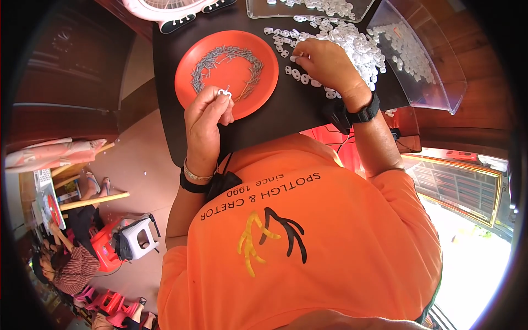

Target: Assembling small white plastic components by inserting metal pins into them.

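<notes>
The plate (187, 66) sits on the table (297, 113), with nails (220, 58) ringed inside it. Right of the plate lies a heap of clips (352, 47); farther right stands a tray (434, 82). A fan (170, 11) stands behind the plate.

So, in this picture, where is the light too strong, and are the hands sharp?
Head view: daylight blows out the lower right corner; both the left hand and the right hand look sharp; the black table edge bends from fisheye distortion; the rim is dark.

Daylight floods in from the lower right, blown out to white there. The table (308, 118) is evenly lit, with soft shadows. Fisheye bending darkens the rim; the far left corner seems slightly blurred.
</notes>
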### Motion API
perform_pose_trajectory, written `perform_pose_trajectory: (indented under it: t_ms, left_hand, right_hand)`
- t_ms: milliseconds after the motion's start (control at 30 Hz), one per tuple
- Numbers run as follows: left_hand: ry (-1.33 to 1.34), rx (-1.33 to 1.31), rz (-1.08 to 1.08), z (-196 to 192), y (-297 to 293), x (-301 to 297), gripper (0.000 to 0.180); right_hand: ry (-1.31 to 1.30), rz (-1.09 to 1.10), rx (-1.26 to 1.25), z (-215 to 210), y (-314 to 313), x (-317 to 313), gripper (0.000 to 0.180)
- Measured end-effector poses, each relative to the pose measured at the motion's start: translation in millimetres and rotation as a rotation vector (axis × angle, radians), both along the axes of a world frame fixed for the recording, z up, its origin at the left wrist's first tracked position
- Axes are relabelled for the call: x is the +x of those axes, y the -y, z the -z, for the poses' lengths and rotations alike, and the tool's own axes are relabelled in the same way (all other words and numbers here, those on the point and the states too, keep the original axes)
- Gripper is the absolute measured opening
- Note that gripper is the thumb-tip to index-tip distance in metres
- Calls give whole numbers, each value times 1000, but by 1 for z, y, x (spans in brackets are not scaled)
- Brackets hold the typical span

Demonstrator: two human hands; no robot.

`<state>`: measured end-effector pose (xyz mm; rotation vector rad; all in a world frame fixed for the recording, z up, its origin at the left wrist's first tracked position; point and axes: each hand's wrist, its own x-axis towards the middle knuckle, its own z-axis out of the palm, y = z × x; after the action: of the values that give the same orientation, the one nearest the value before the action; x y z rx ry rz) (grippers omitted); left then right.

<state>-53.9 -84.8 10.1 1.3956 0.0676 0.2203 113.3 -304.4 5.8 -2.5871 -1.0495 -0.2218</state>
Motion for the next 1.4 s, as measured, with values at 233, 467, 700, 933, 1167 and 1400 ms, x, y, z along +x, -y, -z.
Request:
perform_pose_trajectory:
  t_ms: [233,467,700,933,1167,1400]
  left_hand:
    - [-21,-3,48,-1,0,4,18]
    - [52,-130,141,2,10,11,21]
    - [155,-274,77,12,1,5,21]
    - [132,-220,59,10,-2,2,19]
    - [96,-109,-34,11,-5,2,20]
    - [106,-115,-62,8,-1,1,20]
  right_hand:
    - [-345,19,293,-21,-9,-16,16]
    - [-535,-341,635,-29,-54,-66,8]
    - [-1030,-467,899,-23,-69,-71,7]
    - [-1299,-401,816,-21,-74,-61,16]
    - [-1130,-349,864,-17,-72,-58,15]
    - [-1013,-377,884,-17,-76,-66,18]
